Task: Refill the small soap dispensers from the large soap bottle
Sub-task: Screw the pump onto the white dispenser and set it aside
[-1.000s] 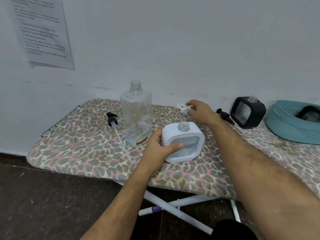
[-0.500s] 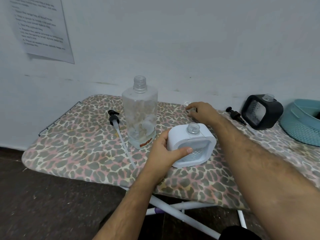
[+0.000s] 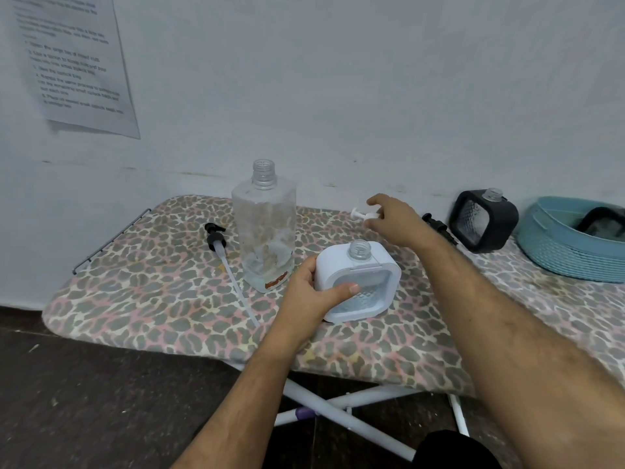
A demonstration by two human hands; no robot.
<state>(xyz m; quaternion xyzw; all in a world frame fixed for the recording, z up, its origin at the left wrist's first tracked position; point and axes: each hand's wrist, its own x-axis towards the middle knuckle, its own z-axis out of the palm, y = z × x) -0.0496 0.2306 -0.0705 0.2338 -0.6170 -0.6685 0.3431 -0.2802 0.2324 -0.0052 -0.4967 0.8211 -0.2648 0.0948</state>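
**A:** Where do things stand?

**B:** My left hand grips the white dispenser, thumb across its front, fingers round the left side. It stands at the near middle of the board, neck open. My right hand pinches the white pump at about one o'clock from the dispenser, near the wall. The big bottle stands uncapped at ten o'clock, just beside the dispenser, nearly empty by the look of it. Its black pump lies further out at nine o'clock.

**A:** What could go wrong?

**B:** My right forearm crosses low over the board. Swinging back carelessly could clip the dispenser's open neck, or knock the small black pump lying at three o'clock of my hand. The white pump's tube is hidden; I judge it could drip, or snag on the neck going in crooked. The black dispenser at two o'clock, beside the teal basket, also stands uncapped, so a bump there spills too.

**A:** And against a second ago?

**B:** Then my right hand lay over the pump on the cloth. Now the pump looks lifted clear in my fingertips. My left grip and the bottle are unchanged.
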